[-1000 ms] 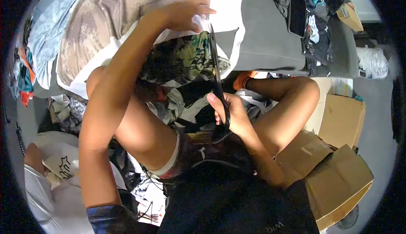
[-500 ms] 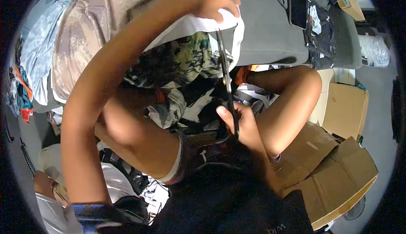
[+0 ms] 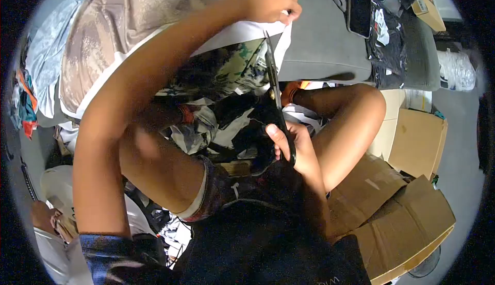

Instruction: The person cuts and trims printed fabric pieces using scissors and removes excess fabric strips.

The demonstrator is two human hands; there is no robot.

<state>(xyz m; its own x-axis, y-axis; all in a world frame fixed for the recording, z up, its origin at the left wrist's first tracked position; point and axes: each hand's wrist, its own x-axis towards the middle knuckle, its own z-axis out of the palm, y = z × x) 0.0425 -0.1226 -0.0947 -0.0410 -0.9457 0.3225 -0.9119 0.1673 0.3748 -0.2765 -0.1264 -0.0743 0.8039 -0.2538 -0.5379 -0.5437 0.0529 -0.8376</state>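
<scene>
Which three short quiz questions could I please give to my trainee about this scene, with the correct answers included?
1. Which hand holds the scissors?
2. True or false: the left hand touches the white cloth.
3. Choose: the large cardboard box is
A) at the person's left side
B) at the person's right side
C) under the white cloth

Key:
1. The right hand
2. True
3. B

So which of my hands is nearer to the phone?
Left: your left hand is left of the phone; your right hand, holding scissors, is farther, lower in the picture.
</scene>
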